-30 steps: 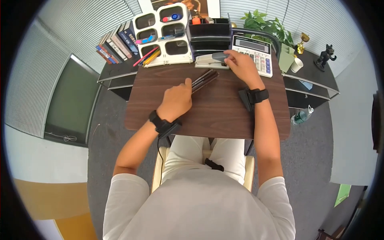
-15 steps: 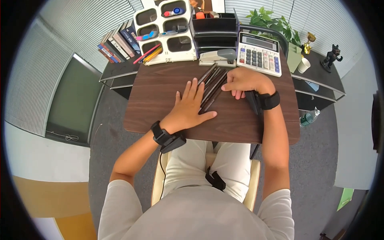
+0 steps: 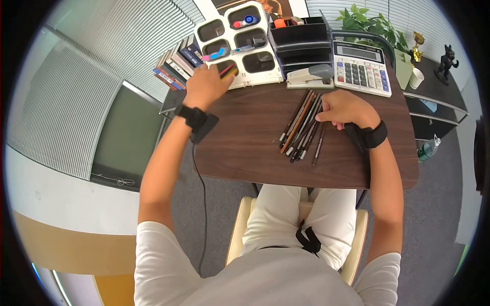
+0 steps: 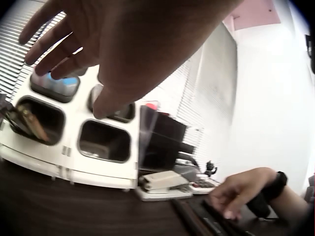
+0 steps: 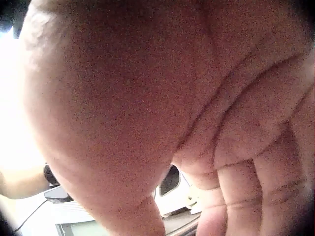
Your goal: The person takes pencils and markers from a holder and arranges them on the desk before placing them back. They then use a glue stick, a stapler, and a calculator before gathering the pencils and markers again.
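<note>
Several dark pencils and one brown one (image 3: 298,122) lie in a loose bundle on the table. Beside their right edge is my right hand (image 3: 349,108), fingers loosely curled, the thumb side against or very near the pencils; the right wrist view shows nothing held. My left hand (image 3: 206,86) is raised in front of the white organizer (image 3: 245,79), by its lower left compartment with coloured pencils (image 3: 228,72). In the left wrist view my left hand (image 4: 93,44) has its fingers spread, holding nothing. The organizer (image 4: 71,147) stands behind it.
A stapler (image 3: 310,76) stands in front of a black tray rack (image 3: 301,38), with a calculator (image 3: 362,71) to its right. Books (image 3: 178,61) are at the left. A paper cup (image 3: 416,78), a plant and a black figurine (image 3: 446,65) are at the right.
My left hand has left the pencils on the table and moved up and left to the organizer. My right hand came from the stapler to the pencils and stays beside them. The head view has shifted.
</note>
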Available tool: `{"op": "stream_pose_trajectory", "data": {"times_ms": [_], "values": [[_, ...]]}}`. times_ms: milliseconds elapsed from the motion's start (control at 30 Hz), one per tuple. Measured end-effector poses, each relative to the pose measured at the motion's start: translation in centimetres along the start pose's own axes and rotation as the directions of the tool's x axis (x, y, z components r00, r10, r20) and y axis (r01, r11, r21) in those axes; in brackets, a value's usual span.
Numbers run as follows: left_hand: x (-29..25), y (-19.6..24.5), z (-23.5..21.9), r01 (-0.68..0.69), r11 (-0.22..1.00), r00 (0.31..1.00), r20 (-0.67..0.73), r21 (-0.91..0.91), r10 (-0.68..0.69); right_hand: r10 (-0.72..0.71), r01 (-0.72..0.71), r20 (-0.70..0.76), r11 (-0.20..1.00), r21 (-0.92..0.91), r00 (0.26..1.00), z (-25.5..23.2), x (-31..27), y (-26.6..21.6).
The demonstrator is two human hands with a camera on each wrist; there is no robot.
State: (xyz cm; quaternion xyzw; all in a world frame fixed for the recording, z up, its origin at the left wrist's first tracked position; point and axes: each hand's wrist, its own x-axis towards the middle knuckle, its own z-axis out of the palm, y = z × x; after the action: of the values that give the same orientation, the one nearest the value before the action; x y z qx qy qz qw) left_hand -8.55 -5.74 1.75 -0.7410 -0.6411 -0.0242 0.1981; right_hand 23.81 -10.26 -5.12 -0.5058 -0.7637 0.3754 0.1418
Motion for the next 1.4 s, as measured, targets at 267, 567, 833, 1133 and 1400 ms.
{"op": "stream_pose_trajectory", "data": {"times_ms": [267, 567, 833, 1133, 1400], "values": [[4.2, -1.7, 5.0, 0.186, 0.979, 0.896, 0.422, -0.081, -0.135, -0.002, 0.002, -0.018, 1.000, -0.007, 1.000, 0.1, 0.3, 0.4], [2.5, -3.9, 5.7, -0.020, 0.988, 0.957, 0.283, -0.150, 0.063, -0.018, 0.015, -0.061, 0.999, -0.038, 0.998, 0.1, 0.1, 0.3], [-12.2, -0.8, -1.7, -0.093, 0.941, 0.985, 0.109, -0.326, 0.135, -0.094, 0.061, -0.133, 0.971, -0.231, 0.987, 0.6, 0.1, 0.2], [-13.6, 7.1, 1.9, -0.078, 0.812, 0.975, 0.127, -0.578, 0.184, 0.026, -0.039, -0.127, 0.994, -0.098, 0.992, 0.4, 0.1, 0.4], [-10.4, 6.4, 3.1, -0.416, 0.677, 0.852, -0.001, -0.607, 0.524, -0.025, 0.011, -0.126, 0.993, -0.115, 0.992, 0.3, -0.1, 0.8]]}}
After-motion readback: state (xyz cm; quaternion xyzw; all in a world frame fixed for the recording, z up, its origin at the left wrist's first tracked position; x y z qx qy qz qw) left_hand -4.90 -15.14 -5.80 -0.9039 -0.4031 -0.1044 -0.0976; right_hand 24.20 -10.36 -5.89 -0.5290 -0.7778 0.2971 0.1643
